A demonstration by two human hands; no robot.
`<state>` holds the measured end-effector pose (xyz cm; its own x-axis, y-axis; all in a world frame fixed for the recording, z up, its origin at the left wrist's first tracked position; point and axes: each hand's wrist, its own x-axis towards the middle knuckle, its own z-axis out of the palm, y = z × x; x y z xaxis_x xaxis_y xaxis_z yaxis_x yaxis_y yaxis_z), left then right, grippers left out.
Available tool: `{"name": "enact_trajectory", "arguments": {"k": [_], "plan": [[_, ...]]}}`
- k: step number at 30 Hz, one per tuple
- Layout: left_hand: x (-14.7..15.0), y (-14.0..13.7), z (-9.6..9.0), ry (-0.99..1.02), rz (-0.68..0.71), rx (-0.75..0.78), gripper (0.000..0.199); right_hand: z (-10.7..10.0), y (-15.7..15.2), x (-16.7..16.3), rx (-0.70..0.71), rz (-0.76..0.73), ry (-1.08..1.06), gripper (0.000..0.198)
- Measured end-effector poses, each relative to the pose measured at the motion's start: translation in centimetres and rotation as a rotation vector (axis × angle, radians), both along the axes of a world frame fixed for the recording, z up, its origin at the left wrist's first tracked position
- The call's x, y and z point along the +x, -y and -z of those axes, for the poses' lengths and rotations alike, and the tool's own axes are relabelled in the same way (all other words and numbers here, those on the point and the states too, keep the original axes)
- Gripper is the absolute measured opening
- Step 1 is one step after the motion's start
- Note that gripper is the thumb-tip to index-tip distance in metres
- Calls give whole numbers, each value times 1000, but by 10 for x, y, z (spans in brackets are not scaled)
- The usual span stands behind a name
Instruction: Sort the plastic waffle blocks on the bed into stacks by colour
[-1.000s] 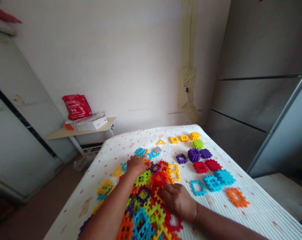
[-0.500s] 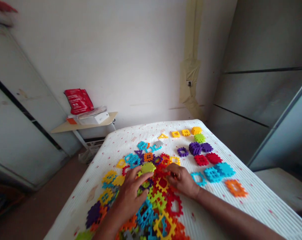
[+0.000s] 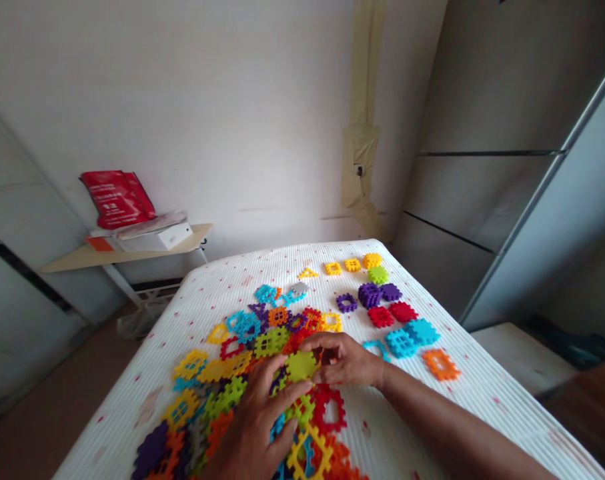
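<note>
A lime-green toothed plastic tile (image 3: 302,367) is held between my two hands above a heap of colourful interlocking tiles. My left hand (image 3: 262,413) grips it from the left and near side, thumb and fingers at its edge. The curled fingers of my right hand (image 3: 345,360) close on its right edge. Beneath and around my hands are a red frame tile (image 3: 331,409), a yellow frame tile (image 3: 309,455) and a green window tile (image 3: 271,341). My left hand and wrist hide part of the heap.
Sorted tiles lie on the right of the white cloth: yellow tiles (image 3: 353,265), a green tile (image 3: 377,275), a purple stack (image 3: 369,295), red tiles (image 3: 381,317), blue tiles (image 3: 401,343) and an orange frame (image 3: 441,365). A side table (image 3: 72,260) holds a red bag (image 3: 116,200).
The green tile has come nearer and right in my left hand, and my right hand has left the heap to take its right edge. The camera has turned slightly right.
</note>
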<state>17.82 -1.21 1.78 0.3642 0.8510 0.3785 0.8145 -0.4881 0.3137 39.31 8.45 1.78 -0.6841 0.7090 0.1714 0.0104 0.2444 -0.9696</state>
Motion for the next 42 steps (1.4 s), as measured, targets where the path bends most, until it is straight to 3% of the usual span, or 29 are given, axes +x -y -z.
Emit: {"name": "enact_trajectory", "arguments": {"k": [3,6,10,12,16,21,26,30,33,36,39,42], "plan": [[-1,0,1,133,7,-35,46,1,0,-2,-51,19,-31,48],[-3,-2,-1,418,-37,-135,35,-2,2,-2,-70,53,-64,51],[-1,-3,-8,911,-282,-372,37,-13,12,-6,100,108,-77,47],[3,-4,-12,1045,-374,-474,45,-17,18,-10,216,83,-83,48],[8,-4,-16,1159,-393,-559,58,-19,28,-19,472,16,16,47],[10,-5,-11,1184,-419,-540,66,-23,40,-27,821,94,412,61],[19,-4,-12,1221,-443,-520,81,-29,54,-37,958,173,630,63],[28,1,-19,1241,-452,-461,76,-38,53,-34,1018,158,658,60],[26,2,-21,1260,-467,-413,73,-56,29,-10,1068,227,674,55],[16,1,-20,1241,-494,-389,70,-77,-20,36,1050,429,757,53],[5,-2,-16,1197,-501,-405,66,-87,-76,86,943,588,1017,53],[0,-5,-11,1177,-497,-412,64,-85,-120,123,810,617,1249,50]]}}
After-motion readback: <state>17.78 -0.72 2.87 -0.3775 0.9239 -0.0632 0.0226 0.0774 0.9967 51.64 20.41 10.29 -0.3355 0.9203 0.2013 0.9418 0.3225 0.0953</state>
